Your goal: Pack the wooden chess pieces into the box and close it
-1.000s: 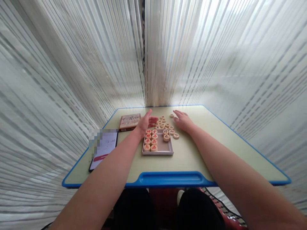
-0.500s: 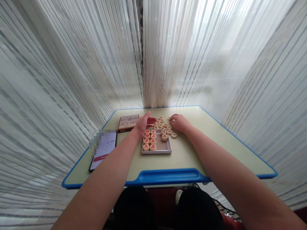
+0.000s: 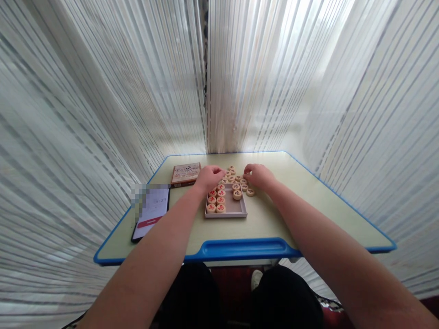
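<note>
My left hand (image 3: 208, 177) reaches over the far left corner of a shallow white box tray (image 3: 233, 215), with its fingers drawn together beside the loose pieces. Whatever is between those fingertips is hidden. My right hand (image 3: 259, 175) is closed in a pinch on a Chinese chess piece (image 3: 245, 176), right of the pile. Round wooden Chinese chess pieces (image 3: 232, 178) lie loosely behind the tray. Inside it, red-marked pieces (image 3: 221, 200) fill two columns at the left, and two dark-marked pieces (image 3: 237, 195) sit at the far right.
A printed cardboard box lid (image 3: 185, 174) lies at the back left. Nearer on the left is a phone (image 3: 152, 214) with a lit screen. The pale table (image 3: 308, 205) has a blue rim and a blue front groove (image 3: 243, 249). Striped curtains (image 3: 233, 82) hang around it.
My left hand's spread fingers have drawn together near the pile. My right hand has pulled slightly nearer with a piece at its fingertips. The view has shifted slightly.
</note>
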Available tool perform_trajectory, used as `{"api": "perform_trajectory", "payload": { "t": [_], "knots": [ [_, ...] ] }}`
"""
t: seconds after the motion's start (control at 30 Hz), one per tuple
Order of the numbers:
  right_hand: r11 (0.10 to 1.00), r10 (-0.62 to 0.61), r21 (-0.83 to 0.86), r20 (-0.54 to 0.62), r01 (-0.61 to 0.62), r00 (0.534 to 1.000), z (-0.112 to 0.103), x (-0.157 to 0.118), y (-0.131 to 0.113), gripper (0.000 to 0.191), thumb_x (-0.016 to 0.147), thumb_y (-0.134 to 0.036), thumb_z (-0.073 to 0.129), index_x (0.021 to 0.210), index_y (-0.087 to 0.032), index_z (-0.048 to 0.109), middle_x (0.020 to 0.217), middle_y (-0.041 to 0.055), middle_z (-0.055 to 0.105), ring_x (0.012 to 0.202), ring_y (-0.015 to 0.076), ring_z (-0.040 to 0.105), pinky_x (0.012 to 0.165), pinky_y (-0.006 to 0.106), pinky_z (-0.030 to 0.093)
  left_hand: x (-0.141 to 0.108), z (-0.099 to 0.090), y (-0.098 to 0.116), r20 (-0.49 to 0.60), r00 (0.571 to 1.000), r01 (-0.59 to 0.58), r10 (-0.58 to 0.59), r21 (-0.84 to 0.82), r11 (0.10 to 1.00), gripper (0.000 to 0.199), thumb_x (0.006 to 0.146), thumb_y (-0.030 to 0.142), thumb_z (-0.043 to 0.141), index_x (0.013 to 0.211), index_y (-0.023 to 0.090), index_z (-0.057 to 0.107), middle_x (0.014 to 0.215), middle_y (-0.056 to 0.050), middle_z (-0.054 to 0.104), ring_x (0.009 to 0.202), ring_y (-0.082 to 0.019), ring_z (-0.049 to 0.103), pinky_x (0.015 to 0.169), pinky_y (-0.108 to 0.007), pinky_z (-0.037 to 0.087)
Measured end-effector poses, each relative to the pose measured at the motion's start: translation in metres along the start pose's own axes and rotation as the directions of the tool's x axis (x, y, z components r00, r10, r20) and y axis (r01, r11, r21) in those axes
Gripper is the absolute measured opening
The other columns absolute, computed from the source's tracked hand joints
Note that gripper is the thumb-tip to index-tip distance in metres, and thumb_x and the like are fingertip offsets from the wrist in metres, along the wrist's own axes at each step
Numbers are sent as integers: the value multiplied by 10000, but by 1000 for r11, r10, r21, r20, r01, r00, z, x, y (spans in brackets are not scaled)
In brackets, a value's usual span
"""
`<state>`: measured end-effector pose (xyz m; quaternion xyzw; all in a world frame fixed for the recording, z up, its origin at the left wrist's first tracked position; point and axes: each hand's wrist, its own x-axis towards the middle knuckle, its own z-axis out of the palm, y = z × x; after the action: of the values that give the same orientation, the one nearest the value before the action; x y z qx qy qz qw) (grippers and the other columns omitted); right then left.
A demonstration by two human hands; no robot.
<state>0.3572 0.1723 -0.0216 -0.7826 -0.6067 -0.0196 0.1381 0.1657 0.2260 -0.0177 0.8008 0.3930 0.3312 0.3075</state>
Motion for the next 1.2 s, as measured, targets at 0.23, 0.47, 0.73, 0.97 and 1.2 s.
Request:
{"api": "perform_trajectory", "payload": {
  "t": [0.23,0.47,0.73,0.97,1.2],
  "knots": [
    [993,33,119,-137,-16,990,-6,-3,0,241,728,-263,517,933,-200,626,954,58,647,824,184,570,685,276,421,-7,-1,6,160,987,-34,28,35,999,441,671,519,537,799,132,704,690,-43,658,650,-152,555,570,-242,382],
    [988,-14,152,-182,42,983,-8,-7,-4,219,725,-264,521,900,-189,629,951,62,630,772,163,568,691,268,422,-7,-1,7,226,973,-84,50,145,986,410,705,462,500,831,137,714,681,-26,658,656,-154,554,587,-242,388],
    [975,10,220,-163,26,987,-10,-11,-11,366,723,-284,544,1080,-202,537,950,38,650,766,161,576,672,270,425,-9,2,11,249,965,-140,83,218,966,361,711,431,509,831,161,718,688,-30,659,638,-151,542,602,-248,393],
    [972,-6,232,-184,50,983,-12,-11,-12,391,718,-243,544,1103,-188,514,941,46,649,762,159,577,684,265,423,-8,2,13,237,970,-122,59,261,958,313,704,390,533,859,192,720,742,-31,681,666,-159,565,624,-250,410],
    [968,-20,240,-208,71,978,-23,-16,-15,350,723,-241,541,1066,-166,539,948,66,639,759,153,574,700,258,418,-7,2,12,287,954,-180,90,304,936,257,712,315,528,842,203,719,776,-33,687,698,-166,574,649,-255,408]
  ]
}}
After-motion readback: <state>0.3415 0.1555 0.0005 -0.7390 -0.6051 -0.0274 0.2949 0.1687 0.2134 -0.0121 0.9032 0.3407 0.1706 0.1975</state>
